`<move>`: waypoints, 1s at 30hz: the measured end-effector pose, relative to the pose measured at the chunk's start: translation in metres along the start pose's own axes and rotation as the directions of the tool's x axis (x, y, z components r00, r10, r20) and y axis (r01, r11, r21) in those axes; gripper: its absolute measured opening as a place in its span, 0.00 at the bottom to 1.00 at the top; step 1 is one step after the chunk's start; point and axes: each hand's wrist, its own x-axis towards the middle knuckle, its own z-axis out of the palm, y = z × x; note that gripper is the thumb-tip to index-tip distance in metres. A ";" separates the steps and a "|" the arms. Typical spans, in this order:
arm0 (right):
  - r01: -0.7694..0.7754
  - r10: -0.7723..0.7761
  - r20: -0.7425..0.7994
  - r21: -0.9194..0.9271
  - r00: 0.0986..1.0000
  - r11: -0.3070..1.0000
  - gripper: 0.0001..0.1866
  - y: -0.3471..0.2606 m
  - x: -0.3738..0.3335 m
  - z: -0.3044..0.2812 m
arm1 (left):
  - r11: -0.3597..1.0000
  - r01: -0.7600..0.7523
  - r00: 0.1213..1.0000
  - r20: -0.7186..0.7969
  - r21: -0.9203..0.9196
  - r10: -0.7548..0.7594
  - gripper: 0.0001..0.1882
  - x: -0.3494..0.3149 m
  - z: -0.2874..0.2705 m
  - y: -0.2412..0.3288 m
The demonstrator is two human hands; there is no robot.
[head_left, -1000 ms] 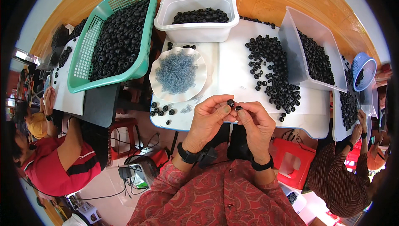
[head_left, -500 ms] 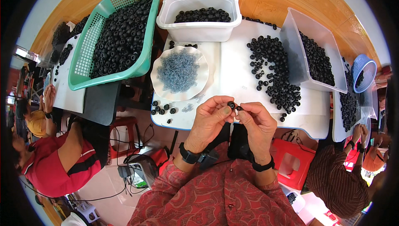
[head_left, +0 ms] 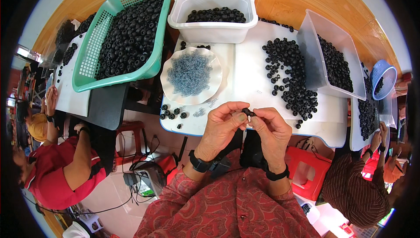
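Note:
Over the table's front edge my left hand [head_left: 224, 126] and my right hand [head_left: 272, 132] meet fingertip to fingertip. Both are closed in a pinch on a small round black plastic part [head_left: 248, 112]; fingers partly cover it, and I cannot tell whether it is one piece or two pressed together. Left of the hands stands a white wavy-edged plate [head_left: 215, 91] heaped with small translucent blue-grey rings [head_left: 190, 71]. Several loose black parts [head_left: 171, 115] lie in front of the plate. A spread of similar black parts [head_left: 286, 63] covers the table's right side.
A green basket [head_left: 79, 69] of black parts stands far left, a white tub [head_left: 214, 34] at the back, a translucent bin [head_left: 313, 58] on the right. Co-workers sit either side, one in a red shirt [head_left: 59, 176]. A red stool [head_left: 310, 172] is near my right arm.
The black piece in my left fingertips and the smaller dark bit in my right, seen slightly apart before, now meet. Both hands stay nearly in place; the table has shifted slightly rightward in view.

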 end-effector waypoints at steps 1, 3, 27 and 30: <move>0.000 0.000 -0.002 -0.010 1.000 1.000 0.10 0.000 0.000 0.000 | 1.000 0.000 1.000 0.000 -0.001 0.000 0.16 0.000 -0.001 -0.001; 0.010 -0.010 0.001 -0.035 1.000 0.999 0.10 0.002 0.000 -0.003 | 0.999 -0.026 0.999 0.022 0.046 0.025 0.16 0.001 -0.004 -0.004; -0.037 0.037 -0.008 0.002 0.999 0.999 0.08 -0.004 0.000 -0.002 | 0.999 0.045 0.999 0.020 0.020 -0.045 0.16 0.001 0.000 0.002; -0.026 0.026 -0.006 0.011 1.000 1.000 0.07 -0.003 0.001 -0.001 | 0.999 0.051 0.998 0.021 -0.004 -0.051 0.16 0.001 0.000 0.001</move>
